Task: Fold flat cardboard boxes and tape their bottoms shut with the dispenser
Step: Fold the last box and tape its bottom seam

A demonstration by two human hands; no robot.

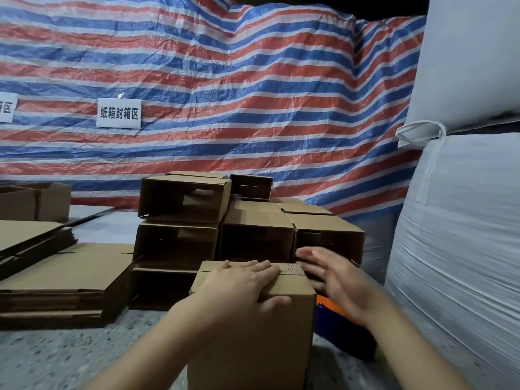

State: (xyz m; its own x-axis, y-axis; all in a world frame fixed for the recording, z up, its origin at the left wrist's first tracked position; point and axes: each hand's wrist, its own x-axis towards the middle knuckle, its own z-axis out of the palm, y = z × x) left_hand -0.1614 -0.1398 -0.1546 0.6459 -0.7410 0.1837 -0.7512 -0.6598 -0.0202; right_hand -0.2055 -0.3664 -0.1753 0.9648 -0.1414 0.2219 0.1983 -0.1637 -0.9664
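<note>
A folded cardboard box (253,347) stands upright on the floor in front of me, its closed flaps on top. My left hand (244,285) lies flat on those flaps, fingers straight, thumb over the near edge. My right hand (332,280) hovers blurred just right of the box's top edge, fingers spread and holding nothing. Behind my right hand, an orange and blue tape dispenser (327,306) shows partly on the floor beside the box.
A pile of assembled boxes (247,220) lies on its sides right behind. Stacks of flat cardboard (62,277) sit at the left. Large white bulk sacks (461,220) wall off the right. A striped tarp (225,94) hangs at the back.
</note>
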